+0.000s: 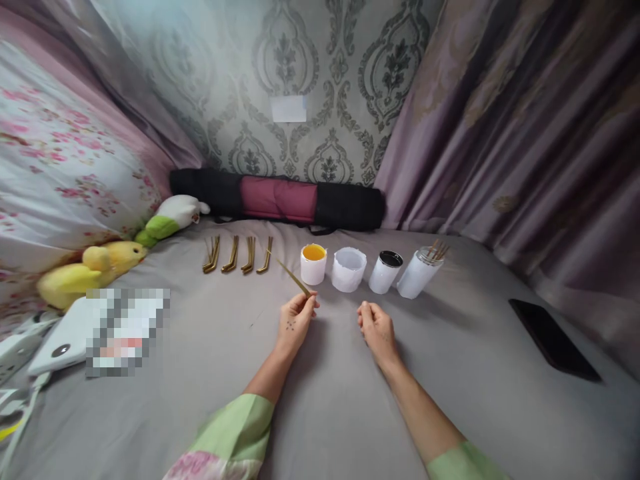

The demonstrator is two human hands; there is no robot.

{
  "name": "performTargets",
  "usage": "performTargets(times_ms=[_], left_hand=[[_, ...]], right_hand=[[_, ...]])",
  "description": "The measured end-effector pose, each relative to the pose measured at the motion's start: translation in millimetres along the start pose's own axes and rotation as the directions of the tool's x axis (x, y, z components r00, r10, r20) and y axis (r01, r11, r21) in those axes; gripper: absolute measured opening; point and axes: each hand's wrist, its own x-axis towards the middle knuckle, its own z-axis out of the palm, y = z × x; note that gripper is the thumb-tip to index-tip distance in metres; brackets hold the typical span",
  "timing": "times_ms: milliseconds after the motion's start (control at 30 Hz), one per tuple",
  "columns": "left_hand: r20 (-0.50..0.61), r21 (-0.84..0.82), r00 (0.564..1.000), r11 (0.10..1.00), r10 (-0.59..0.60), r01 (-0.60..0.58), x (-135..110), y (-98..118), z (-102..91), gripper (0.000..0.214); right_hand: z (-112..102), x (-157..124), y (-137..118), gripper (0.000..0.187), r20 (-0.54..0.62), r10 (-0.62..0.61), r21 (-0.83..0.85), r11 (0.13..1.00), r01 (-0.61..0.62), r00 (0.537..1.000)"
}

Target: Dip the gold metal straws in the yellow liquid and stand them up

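Note:
My left hand (pixel 295 323) pinches one end of a narrow brownish-green strip (pixel 292 273), which slants up and to the left from my fingertips. A short way to the right, my right hand (pixel 379 331) is closed, and whatever its fingers may hold is hidden. Beyond my left hand, several bundles of bent golden-brown strips (pixel 230 255) lie in a row. Past my hands stand a white cup with a yellow inside (pixel 313 269), a wider white tub (pixel 349 273), a white can with a dark inside (pixel 384 277), and a tilted white jar (pixel 416 279) holding thin brown sticks (pixel 439 251).
Grey cloth (pixel 200 367) covers the surface. A black-and-maroon roll (pixel 277 200) lies along the wall. Plush toys (pixel 107 263), a white device (pixel 65 340) and cables (pixel 23 427) are at the left. A black phone (pixel 553 340) lies at the right, near the curtain (pixel 515 133).

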Motion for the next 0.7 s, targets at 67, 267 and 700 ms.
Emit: performTargets(times_ms=[67,267,700], left_hand=[[0.007,0.042,0.999,0.998,0.051,-0.051,-2.3,-0.2,-0.2,0.031],[0.044,0.192,0.985,0.966,0.166,-0.172,-8.3,-1.9,0.6,0.026],[0.213,0.385,0.911,0.827,0.352,-0.409,-10.8,-3.8,1.7,0.025]], right_hand=[[-0.5,0.4,1.4,0.039,0.04,-0.004,0.007,1.0,0.003,0.999],[-1.1,0.4,3.7,0.04,0.054,-0.011,0.039,0.999,0.009,0.998],[-3.1,-0.8,-1.0,0.044,0.035,0.007,0.022,1.0,-0.008,0.999]])
